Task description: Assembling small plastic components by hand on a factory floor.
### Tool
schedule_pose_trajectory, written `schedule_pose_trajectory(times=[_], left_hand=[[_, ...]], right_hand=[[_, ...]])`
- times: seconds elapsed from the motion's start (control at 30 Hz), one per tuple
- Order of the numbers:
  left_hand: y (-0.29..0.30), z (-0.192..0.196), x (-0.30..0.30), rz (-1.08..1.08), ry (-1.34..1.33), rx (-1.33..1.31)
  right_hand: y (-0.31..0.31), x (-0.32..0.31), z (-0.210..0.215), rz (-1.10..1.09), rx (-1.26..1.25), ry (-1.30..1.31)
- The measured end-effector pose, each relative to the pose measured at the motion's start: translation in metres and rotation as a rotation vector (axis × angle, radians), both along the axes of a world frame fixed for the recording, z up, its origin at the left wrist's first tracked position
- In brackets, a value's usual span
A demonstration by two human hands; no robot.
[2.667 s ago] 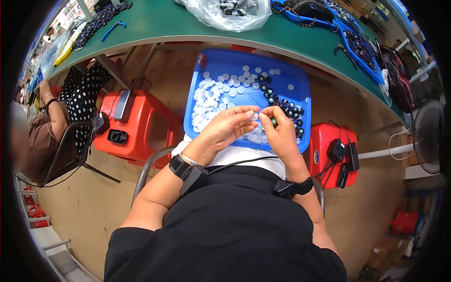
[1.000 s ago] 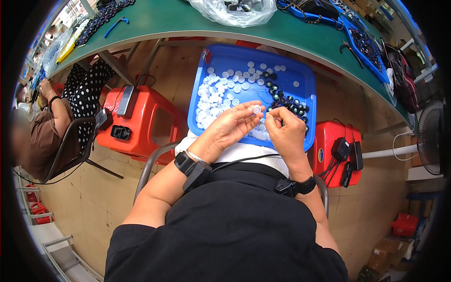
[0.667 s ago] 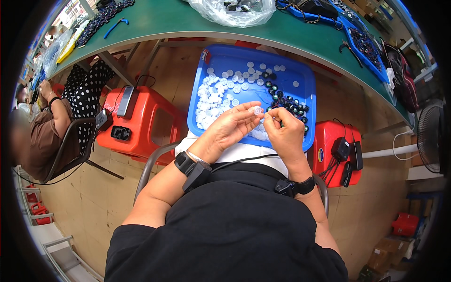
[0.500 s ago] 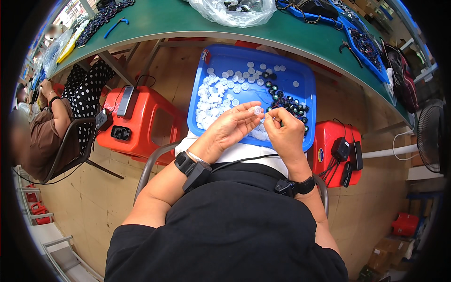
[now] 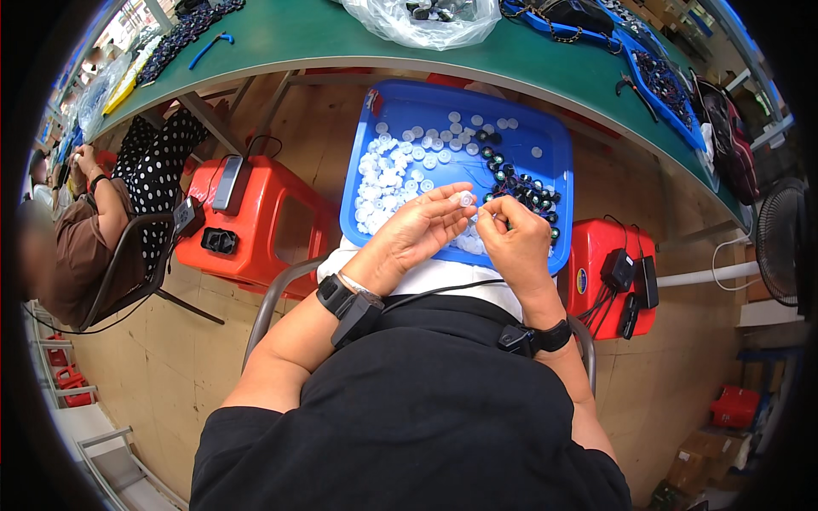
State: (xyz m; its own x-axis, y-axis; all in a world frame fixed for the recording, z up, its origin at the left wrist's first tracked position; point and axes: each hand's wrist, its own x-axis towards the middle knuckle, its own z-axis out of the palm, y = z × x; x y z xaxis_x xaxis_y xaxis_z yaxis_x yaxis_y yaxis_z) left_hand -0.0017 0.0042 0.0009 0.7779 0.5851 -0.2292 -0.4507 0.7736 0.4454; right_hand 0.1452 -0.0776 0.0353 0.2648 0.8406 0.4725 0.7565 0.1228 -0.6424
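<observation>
Between thumb and fingers, my left hand [image 5: 419, 228] pinches a small round translucent white disc [image 5: 466, 198] over the near part of a blue tray [image 5: 558, 140]. Close beside it, my right hand [image 5: 516, 236] is closed in a pinch near the disc's edge; whatever its fingertips hold is too small to make out. A heap of similar white discs [image 5: 381, 183] fills the tray's left side, with loose ones scattered toward the back. Dark round parts with thin wires [image 5: 530, 193] lie on the right, partly hidden by my right hand.
A green table [image 5: 290, 38] runs beyond the tray, carrying a clear plastic bag [image 5: 426, 25] and blue trays of dark parts [image 5: 660, 85]. Red stools [image 5: 264, 217] flank me, holding black devices and cables. A seated person [image 5: 94, 230] works at left; a fan [image 5: 780, 247] stands at right.
My right hand has shifted very slightly left, toward the disc. My left hand keeps its hold on the disc in the same place.
</observation>
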Motion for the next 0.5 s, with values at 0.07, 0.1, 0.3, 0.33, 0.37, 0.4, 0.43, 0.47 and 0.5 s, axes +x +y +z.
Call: schedule_pose_trajectory(times=[0.07,0.1,0.3,0.33,0.37,0.4,0.43,0.47,0.5], left_hand=[[-0.0006,0.0009,-0.0003,0.003,0.011,0.000],[-0.0008,0.0013,-0.0004,0.006,0.021,-0.002],[-0.0009,0.0016,0.0000,0.010,0.041,0.018],[-0.0007,0.0010,-0.0001,0.011,0.041,0.018],[-0.0003,-0.0001,-0.0003,0.007,0.035,0.018],[-0.0001,-0.0007,-0.0004,0.004,0.028,0.019],[-0.0003,-0.0004,-0.0003,0.004,0.028,0.019],[-0.0006,0.0002,-0.0002,0.006,0.030,0.016],[-0.0010,0.0004,-0.0002,0.007,0.031,0.013]], right_hand=[[0.0005,0.0001,-0.0005,0.009,0.012,-0.006],[0.0004,-0.0001,-0.0002,0.009,0.012,-0.006],[-0.0004,-0.0004,0.0006,0.024,-0.001,0.000],[-0.0003,-0.0004,0.0006,0.019,-0.003,-0.004],[-0.0002,-0.0005,0.0006,0.013,-0.006,-0.008],[-0.0001,-0.0004,0.0003,0.014,-0.006,-0.008],[-0.0001,-0.0002,-0.0001,0.013,-0.006,-0.014],[0.0000,-0.0002,-0.0004,0.013,-0.006,-0.019],[0.0001,-0.0003,-0.0003,0.013,-0.006,-0.019]])
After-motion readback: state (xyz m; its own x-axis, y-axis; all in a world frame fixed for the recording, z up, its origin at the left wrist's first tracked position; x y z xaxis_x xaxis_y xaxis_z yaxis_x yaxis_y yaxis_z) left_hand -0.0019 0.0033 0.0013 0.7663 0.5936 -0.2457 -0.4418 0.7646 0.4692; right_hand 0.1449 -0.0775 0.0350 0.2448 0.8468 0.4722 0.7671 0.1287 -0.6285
